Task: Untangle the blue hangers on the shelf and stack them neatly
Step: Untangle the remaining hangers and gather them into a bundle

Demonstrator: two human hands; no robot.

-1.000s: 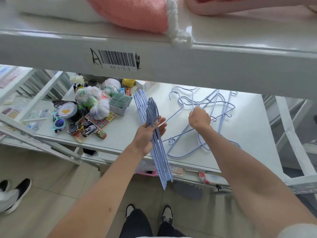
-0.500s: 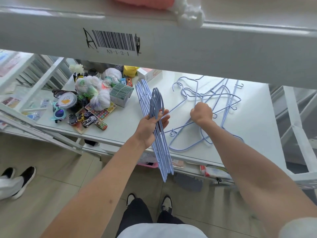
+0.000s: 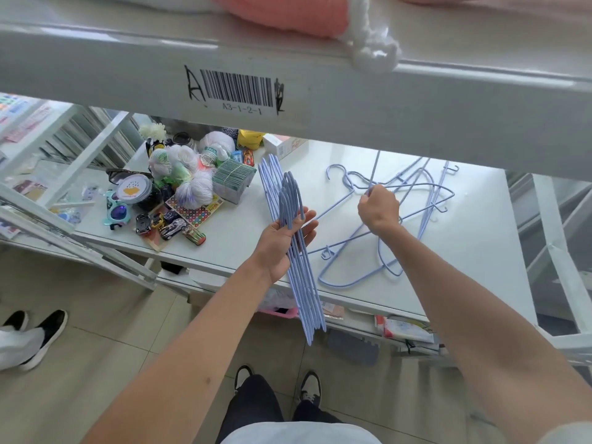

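My left hand (image 3: 282, 241) grips a bundle of stacked blue hangers (image 3: 302, 283), held on edge so the stack runs from the white shelf (image 3: 474, 251) down past its front edge. To its right, a tangle of several loose blue hangers (image 3: 413, 200) lies flat on the shelf. My right hand (image 3: 379, 208) is fisted around the wire of one hanger in that tangle and lifts part of it off the surface. The far ends of the tangle are hidden behind the upper shelf beam.
Small goods crowd the shelf's left part: toy cars (image 3: 169, 227), sunglasses (image 3: 117, 211), net bags (image 3: 192, 187), a card box (image 3: 232, 181). The upper shelf beam with a barcode label (image 3: 237, 89) hangs close above. Another person's shoes (image 3: 35, 338) stand at left on the floor.
My right hand has shifted slightly back and up with a hanger wire in its grip, and the tangle has moved with it. The left hand keeps the bundle in about the same place.
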